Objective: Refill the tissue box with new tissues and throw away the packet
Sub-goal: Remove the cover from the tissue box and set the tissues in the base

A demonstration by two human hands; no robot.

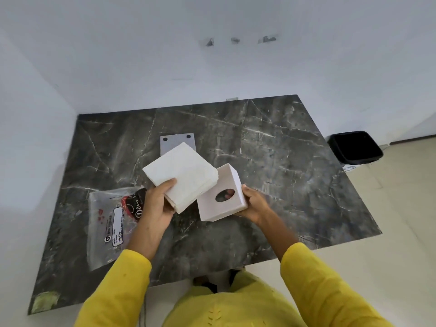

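From the head camera we look down on a dark marbled table set against a white wall. Our left hand grips a thick white stack of tissues at its near corner, thumb on top and fingers beneath, and holds it tilted above the table. Our right hand grasps the box, a pale pink cube, from its right side; the box is lifted and tipped so that the face with the oval hole turns up toward us, and through that hole we see fingertips. The stack's right edge overlaps the box's upper left corner; we cannot tell whether the two touch. Behind the stack a flat grey plate with two dark dots near its far corners lies on the table, partly covered from our view. The packet, clear plastic with red and black print, lies flat and crumpled on the table to the left, just beside our left wrist, with its near part under the yellow sleeve. On the pale floor beyond the table's right edge stands a black bin, well apart from the packet. A greenish patch marks the table's near left corner.
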